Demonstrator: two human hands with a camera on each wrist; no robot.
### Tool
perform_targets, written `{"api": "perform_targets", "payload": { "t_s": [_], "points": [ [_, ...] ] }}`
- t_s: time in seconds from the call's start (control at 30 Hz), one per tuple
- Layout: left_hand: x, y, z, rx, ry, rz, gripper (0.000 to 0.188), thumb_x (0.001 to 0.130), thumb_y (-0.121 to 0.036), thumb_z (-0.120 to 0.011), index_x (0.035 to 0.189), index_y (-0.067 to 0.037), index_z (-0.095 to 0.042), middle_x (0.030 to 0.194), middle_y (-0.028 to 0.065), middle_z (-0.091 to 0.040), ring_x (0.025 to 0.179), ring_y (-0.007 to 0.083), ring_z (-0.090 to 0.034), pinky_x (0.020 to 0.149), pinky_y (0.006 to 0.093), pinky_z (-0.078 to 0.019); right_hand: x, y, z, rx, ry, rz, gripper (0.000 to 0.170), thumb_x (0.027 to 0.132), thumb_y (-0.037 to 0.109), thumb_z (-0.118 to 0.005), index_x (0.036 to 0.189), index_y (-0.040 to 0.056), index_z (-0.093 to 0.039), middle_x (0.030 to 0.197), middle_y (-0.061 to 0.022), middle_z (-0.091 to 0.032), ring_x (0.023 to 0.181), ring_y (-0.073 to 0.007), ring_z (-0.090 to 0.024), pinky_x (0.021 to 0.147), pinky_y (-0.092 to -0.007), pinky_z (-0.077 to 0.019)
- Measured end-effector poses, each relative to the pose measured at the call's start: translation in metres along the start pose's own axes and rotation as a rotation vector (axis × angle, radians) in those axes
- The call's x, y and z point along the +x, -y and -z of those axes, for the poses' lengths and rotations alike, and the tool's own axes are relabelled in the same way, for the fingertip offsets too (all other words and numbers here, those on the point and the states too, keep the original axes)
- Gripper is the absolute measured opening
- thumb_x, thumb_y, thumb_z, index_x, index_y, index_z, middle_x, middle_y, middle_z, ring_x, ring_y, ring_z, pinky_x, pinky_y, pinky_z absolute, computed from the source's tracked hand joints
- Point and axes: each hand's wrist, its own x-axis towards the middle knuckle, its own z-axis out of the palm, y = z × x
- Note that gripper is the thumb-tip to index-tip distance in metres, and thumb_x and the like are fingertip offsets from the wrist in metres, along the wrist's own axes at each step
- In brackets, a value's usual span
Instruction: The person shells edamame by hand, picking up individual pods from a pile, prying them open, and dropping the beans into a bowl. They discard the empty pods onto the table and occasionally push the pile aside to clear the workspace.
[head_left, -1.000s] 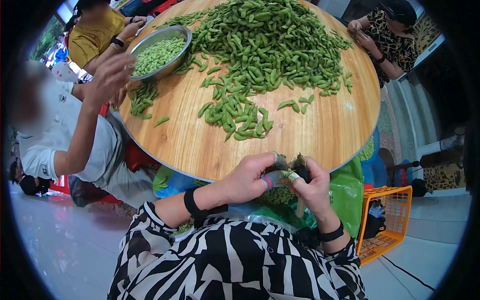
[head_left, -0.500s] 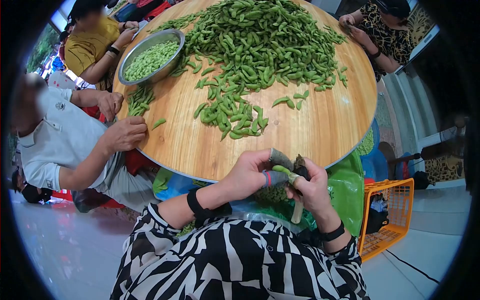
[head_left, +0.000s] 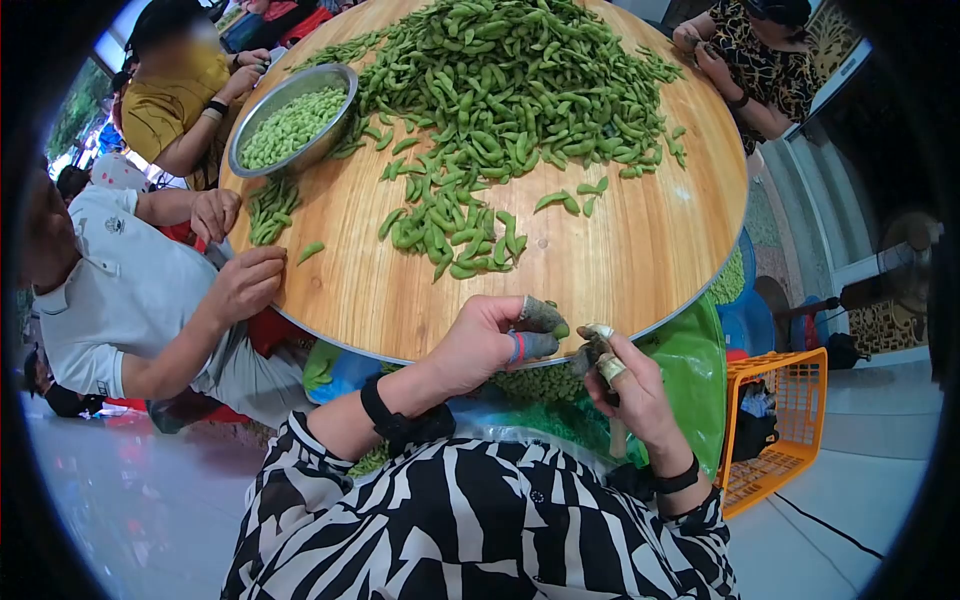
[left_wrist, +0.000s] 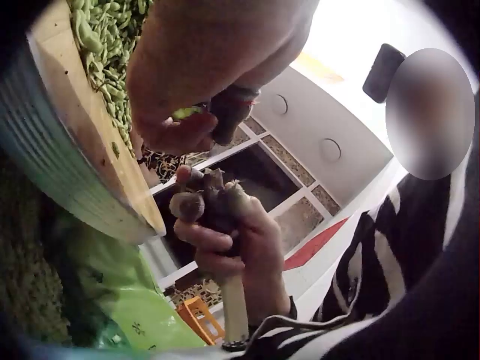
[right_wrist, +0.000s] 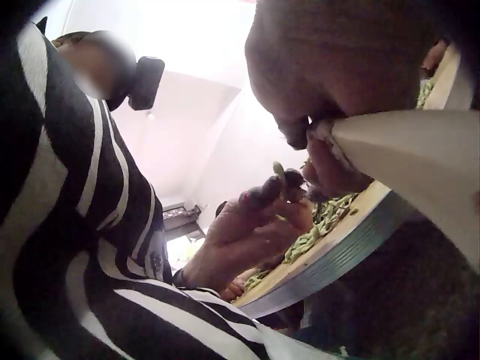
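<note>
My left hand (head_left: 482,345) is just past the near edge of the table, with dark grey covers on thumb and forefinger. Between those fingertips it pinches a green soybean pod (right_wrist: 279,170), mostly hidden by the fingers. To its right my right hand (head_left: 640,390), its fingertips wrapped in dark and pale covers, grips a tool with a pale handle (right_wrist: 420,150) that sticks out below the palm. The fingers hide the tool's working end, so I cannot tell its kind. A gap separates the two hands. Loose pods (head_left: 455,235) lie on the table beyond them.
A big heap of pods (head_left: 520,90) covers the far part of the round wooden table (head_left: 640,260). A metal bowl (head_left: 345,115) of shelled beans stands at the left. Several people sit around. An orange crate (head_left: 800,440) and green plastic sheet (head_left: 705,360) are at the lower right.
My hands were together over a pod and have drawn apart; the left keeps a pod at its fingertips. The person at left has lowered a raised hand to the table.
</note>
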Motion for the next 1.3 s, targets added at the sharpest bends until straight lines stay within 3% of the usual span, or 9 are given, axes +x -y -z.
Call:
{"api": "perform_targets", "payload": {
  "t_s": [0.1,0.43,0.73,0.9,1.0,1.13,1.2,1.23,1.3],
  "points": [
    [0.001,0.006,0.0,0.001,0.005,-0.153,0.021,0.082,0.001,-0.067,0.103,0.001,-0.065,0.1,0.0068,-0.066,0.089,0.012,-0.064,0.079,0.0255,-0.0539,0.001,0.001,-0.006,0.091,0.031,-0.006,0.04,0.1,0.019,-0.036,0.135,0.0013,-0.042,0.067,-0.0023,-0.05,0.052,-0.0068,-0.043,0.046,-0.0199,-0.0338],
    [0.002,0.009,-0.004,-0.076,-0.046,-0.077,0.021,0.084,0.001,-0.066,0.104,0.001,-0.064,0.097,0.0062,-0.067,0.088,0.0122,-0.064,0.081,0.0272,-0.0545,0.007,-0.003,-0.017,0.276,0.105,0.049,0.045,0.101,0.012,-0.036,0.144,0.0003,-0.032,0.082,-0.0048,-0.053,0.054,-0.0073,-0.045,0.045,-0.0183,-0.0351],
    [0.0,0.01,-0.008,-0.043,-0.035,-0.183,0.019,0.086,0.004,-0.06,0.104,0.003,-0.063,0.096,0.0055,-0.065,0.09,0.0102,-0.061,0.081,0.0249,-0.0512,0.01,-0.008,-0.022,0.23,-0.001,0.075,0.04,0.098,0.008,-0.041,0.137,0.0,-0.045,0.077,0.0,-0.052,0.052,-0.0046,-0.045,0.045,-0.0175,-0.0347],
    [0.005,0.017,0.002,-0.138,-0.007,-0.101,0.02,0.084,-0.001,-0.065,0.104,0.002,-0.063,0.085,0.0053,-0.063,0.072,0.0103,-0.059,0.061,0.0221,-0.0496,0.013,-0.005,-0.023,0.264,-0.028,0.05,0.038,0.096,0.005,-0.043,0.133,-0.0013,-0.048,0.076,0.0003,-0.051,0.051,-0.0045,-0.044,0.044,-0.0179,-0.034],
    [0.006,0.017,0.006,-0.435,0.131,-0.019,0.02,0.083,-0.001,-0.065,0.103,0.003,-0.063,0.078,0.006,-0.061,0.064,0.0112,-0.055,0.054,0.0223,-0.0431,0.014,-0.001,-0.024,0.339,-0.01,0.028,0.037,0.096,0.005,-0.044,0.133,-0.0016,-0.048,0.076,-0.0004,-0.052,0.052,-0.0055,-0.045,0.043,-0.0182,-0.0337],
    [0.007,0.015,0.009,-0.415,0.113,0.028,0.02,0.084,-0.003,-0.066,0.102,0.003,-0.062,0.08,0.0079,-0.061,0.065,0.0128,-0.056,0.054,0.0273,-0.0455,0.016,0.003,-0.024,0.506,0.01,-0.047,0.038,0.096,0.008,-0.047,0.133,-0.0007,-0.048,0.076,-0.0022,-0.053,0.052,-0.0074,-0.046,0.041,-0.0183,-0.0338],
    [0.008,0.015,0.008,0.555,-0.029,-0.715,0.023,0.082,-0.005,-0.068,0.102,0.003,-0.062,0.078,0.0109,-0.06,0.063,0.0187,-0.058,0.055,0.0323,-0.0463,0.017,0.001,-0.023,0.549,0.027,-0.071,0.038,0.096,0.009,-0.048,0.133,-0.0003,-0.047,0.075,-0.0029,-0.053,0.051,-0.008,-0.046,0.04,-0.0184,-0.034],
    [0.006,0.011,0.008,0.555,-0.03,-0.712,0.023,0.082,-0.005,-0.068,0.102,0.003,-0.062,0.078,0.0109,-0.06,0.063,0.0187,-0.058,0.055,0.0323,-0.0463,0.017,-0.001,-0.024,0.593,0.045,-0.096,0.039,0.096,0.01,-0.049,0.133,0.0002,-0.047,0.075,-0.0037,-0.053,0.05,-0.0086,-0.047,0.04,-0.0186,-0.0342],
    [0.001,0.0,0.009,0.99,-0.053,-0.948,0.025,0.079,-0.005,-0.069,0.102,0.002,-0.062,0.076,0.0134,-0.057,0.063,0.0259,-0.058,0.056,0.0359,-0.0468,0.018,-0.002,-0.023,0.639,0.077,-0.11,0.039,0.096,0.011,-0.05,0.133,0.0007,-0.047,0.075,-0.0042,-0.053,0.05,-0.0091,-0.047,0.039,-0.0188,-0.0344]
  ]
}}
